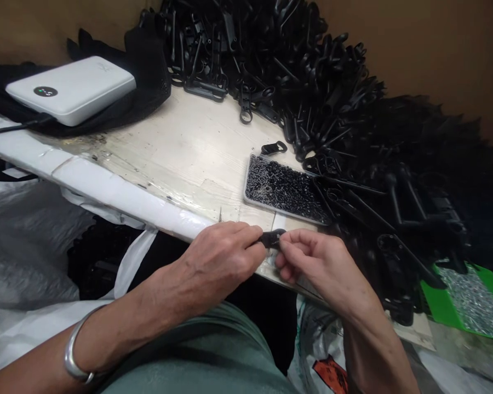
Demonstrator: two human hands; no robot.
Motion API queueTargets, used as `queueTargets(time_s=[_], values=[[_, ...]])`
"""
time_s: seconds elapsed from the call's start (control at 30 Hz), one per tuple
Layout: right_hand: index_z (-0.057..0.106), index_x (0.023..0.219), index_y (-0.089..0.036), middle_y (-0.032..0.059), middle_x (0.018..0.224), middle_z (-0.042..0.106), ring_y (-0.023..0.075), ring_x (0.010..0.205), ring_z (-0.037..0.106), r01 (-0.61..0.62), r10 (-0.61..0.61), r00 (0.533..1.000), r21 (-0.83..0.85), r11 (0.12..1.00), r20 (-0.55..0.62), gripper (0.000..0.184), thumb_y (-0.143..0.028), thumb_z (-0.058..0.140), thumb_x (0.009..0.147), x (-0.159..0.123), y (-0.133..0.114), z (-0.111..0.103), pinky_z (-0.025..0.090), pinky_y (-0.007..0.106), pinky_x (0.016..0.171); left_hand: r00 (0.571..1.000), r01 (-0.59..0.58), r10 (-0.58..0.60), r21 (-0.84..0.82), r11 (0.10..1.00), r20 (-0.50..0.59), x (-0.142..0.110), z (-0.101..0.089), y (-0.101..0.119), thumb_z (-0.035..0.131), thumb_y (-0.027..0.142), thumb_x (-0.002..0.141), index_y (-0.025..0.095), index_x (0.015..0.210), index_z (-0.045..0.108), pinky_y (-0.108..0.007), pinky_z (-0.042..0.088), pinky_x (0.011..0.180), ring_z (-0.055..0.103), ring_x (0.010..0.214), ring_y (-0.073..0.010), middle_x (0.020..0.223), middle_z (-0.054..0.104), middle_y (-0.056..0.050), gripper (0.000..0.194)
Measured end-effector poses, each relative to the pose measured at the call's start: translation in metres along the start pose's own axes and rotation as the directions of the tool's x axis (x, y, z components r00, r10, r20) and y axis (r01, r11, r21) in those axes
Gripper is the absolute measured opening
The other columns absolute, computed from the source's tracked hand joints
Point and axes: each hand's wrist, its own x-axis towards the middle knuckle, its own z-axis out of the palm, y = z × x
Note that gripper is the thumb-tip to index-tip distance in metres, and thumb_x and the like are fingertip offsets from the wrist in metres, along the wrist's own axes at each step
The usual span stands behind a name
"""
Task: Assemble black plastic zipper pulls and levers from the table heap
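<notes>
Between my hands, just above the table's front edge, is a black plastic part (272,238) with a rounded end. My left hand (230,251) is closed around its left side, so most of the part is hidden. At its right end my right hand (308,254) is closed, thumb and forefinger pinched together; anything tiny between those fingertips cannot be made out. Just beyond the hands lies a shallow clear tray (246,183) full of small dark pieces. Behind it rests a single black plastic part (274,148) with an oval opening.
A tall heap of black plastic parts (328,93) covers the back and right of the table (181,148). A white power bank (78,87) with a cable sits on black cloth at left. At right is a green tray (439,301) of small shiny pieces. Bags hang below the edge.
</notes>
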Motion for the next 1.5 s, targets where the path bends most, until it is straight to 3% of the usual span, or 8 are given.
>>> queueTargets(time_s=[0.43, 0.6, 0.77, 0.83, 1.03, 1.27, 1.43, 1.5], values=[[0.058, 0.073, -0.019, -0.0018, 0.062, 0.064, 0.0133, 0.053, 0.062, 0.13, -0.119, 0.992, -0.423, 0.897, 0.052, 0.026, -0.028, 0.046, 0.093, 0.001, -0.005, -0.005, 0.047, 0.021, 0.05, 0.997, 0.004, -0.003, -0.019, 1.0, 0.079, 0.004, -0.006, 0.001, 0.051, 0.008, 0.089, 0.01, 0.092, 0.065, -0.039, 0.056, 0.077, 0.061, 0.097, -0.0266, 0.102, 0.065, -0.014, 0.015], [0.051, 0.063, -0.02, -0.004, 0.054, 0.057, 0.0113, 0.049, 0.055, 0.174, -0.173, 0.983, -0.649, 0.741, 0.066, 0.027, -0.017, 0.045, 0.089, 0.001, -0.017, -0.003, 0.039, 0.021, 0.048, 0.998, -0.04, 0.039, 0.035, 0.999, 0.054, 0.006, -0.005, 0.001, 0.049, 0.006, 0.089, 0.009, 0.085, 0.065, -0.038, 0.055, 0.072, 0.061, 0.086, -0.0252, 0.091, 0.065, -0.014, 0.016], [0.037, 0.059, -0.021, -0.0037, 0.054, 0.045, 0.0126, 0.052, 0.04, 0.293, -0.281, 0.943, -0.847, 0.443, 0.179, 0.029, -0.014, 0.049, 0.084, 0.006, -0.024, -0.004, 0.026, 0.025, 0.047, 0.995, -0.1, 0.099, 0.098, 0.99, 0.008, 0.009, -0.005, 0.002, 0.044, 0.005, 0.089, 0.01, 0.076, 0.064, -0.036, 0.054, 0.065, 0.059, 0.074, -0.0231, 0.082, 0.064, -0.014, 0.024], [0.036, 0.058, -0.021, -0.0036, 0.055, 0.046, 0.0123, 0.052, 0.039, 0.339, -0.275, 0.931, -0.846, 0.411, 0.24, 0.029, -0.014, 0.05, 0.083, 0.01, -0.026, -0.008, 0.025, 0.025, 0.047, 0.995, -0.096, 0.096, 0.095, 0.991, 0.003, 0.009, -0.005, 0.002, 0.043, 0.005, 0.089, 0.011, 0.076, 0.064, -0.036, 0.054, 0.067, 0.059, 0.076, -0.0232, 0.082, 0.064, -0.014, 0.026], [0.049, 0.058, -0.02, -0.0051, 0.053, 0.056, 0.0114, 0.053, 0.05, 0.377, -0.142, 0.921, -0.736, 0.563, 0.363, 0.03, -0.011, 0.044, 0.086, 0.017, -0.034, -0.023, 0.034, 0.023, 0.052, 0.998, -0.065, 0.065, 0.023, 0.998, 0.028, 0.007, -0.008, 0.0, 0.045, 0.005, 0.089, 0.009, 0.079, 0.066, -0.037, 0.056, 0.069, 0.061, 0.084, -0.0252, 0.086, 0.065, -0.015, 0.023], [0.046, 0.059, -0.021, 0.0005, 0.059, 0.054, 0.0148, 0.051, 0.046, 0.465, -0.407, 0.842, -0.859, 0.212, 0.355, 0.026, -0.007, 0.05, 0.08, 0.006, -0.031, -0.003, 0.027, 0.029, 0.05, 0.996, -0.085, 0.084, 0.04, 0.996, 0.017, 0.009, -0.008, 0.0, 0.043, 0.003, 0.088, 0.01, 0.075, 0.065, -0.036, 0.054, 0.066, 0.06, 0.078, -0.0239, 0.082, 0.064, -0.013, 0.027], [0.049, 0.06, -0.021, 0.0023, 0.065, 0.058, 0.0163, 0.056, 0.049, 0.435, -0.427, 0.844, -0.879, 0.195, 0.323, 0.023, -0.003, 0.05, 0.075, 0.005, -0.031, 0.006, 0.029, 0.03, 0.052, 0.997, -0.073, 0.073, 0.016, 0.997, 0.018, 0.008, -0.007, -0.001, 0.045, 0.004, 0.087, 0.01, 0.075, 0.065, -0.037, 0.054, 0.065, 0.06, 0.075, -0.0242, 0.081, 0.064, -0.013, 0.025], [0.047, 0.057, -0.02, -0.0006, 0.058, 0.054, 0.0137, 0.05, 0.046, 0.402, -0.359, 0.888, -0.867, 0.296, 0.289, 0.025, -0.005, 0.051, 0.076, 0.009, -0.031, 0.002, 0.028, 0.029, 0.047, 0.998, -0.069, 0.069, 0.012, 0.998, 0.0, 0.006, -0.007, -0.001, 0.045, 0.003, 0.088, 0.01, 0.078, 0.065, -0.037, 0.054, 0.066, 0.061, 0.079, -0.0245, 0.086, 0.065, -0.014, 0.023]])
